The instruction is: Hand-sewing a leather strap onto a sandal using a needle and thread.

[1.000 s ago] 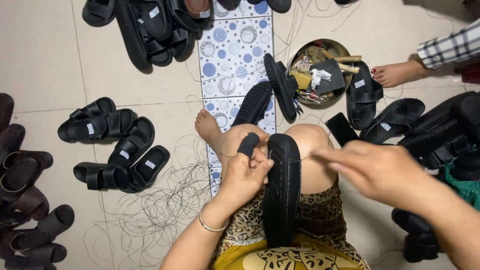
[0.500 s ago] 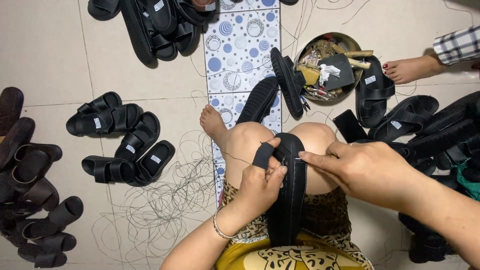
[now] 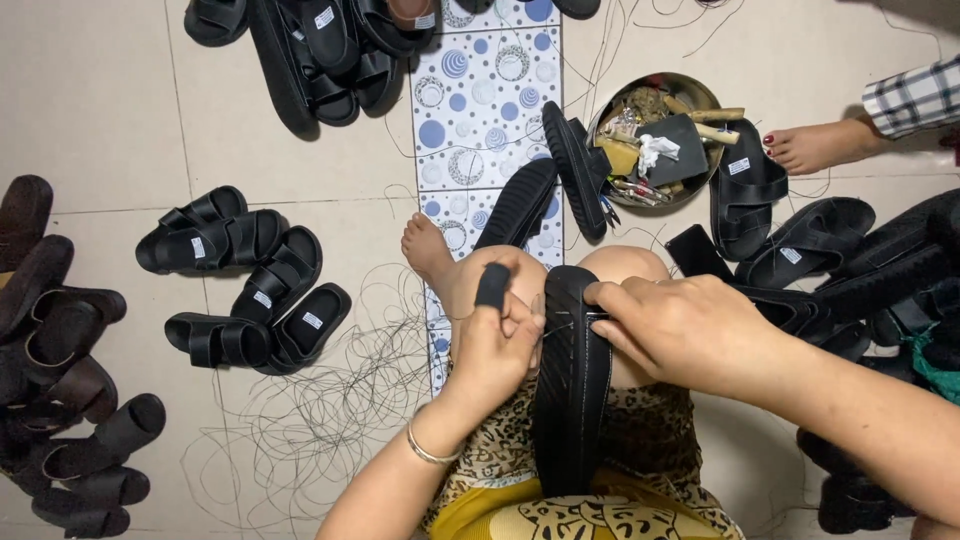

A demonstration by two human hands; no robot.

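A black sandal sole (image 3: 570,400) stands on edge between my knees, its stitched rim facing up. My left hand (image 3: 497,345) presses against the sole's left side, with a black cap on one raised finger. My right hand (image 3: 685,330) grips the sole's right side near the top, fingertips pinched at the rim. A thin thread runs between the two hands across the sole. My bare foot (image 3: 428,250) rests on a patterned mat (image 3: 480,110).
Black sandals (image 3: 245,290) lie in pairs on the tiled floor at left, more at top and right. A round metal bowl (image 3: 655,135) holds tools and scraps. Loose thread (image 3: 310,430) is tangled at lower left. Another person's foot (image 3: 815,148) shows at upper right.
Both hands have closed in on the sole's top end. The right hand moved left from beside the sole onto its rim, and the left hand shifted slightly right against it.
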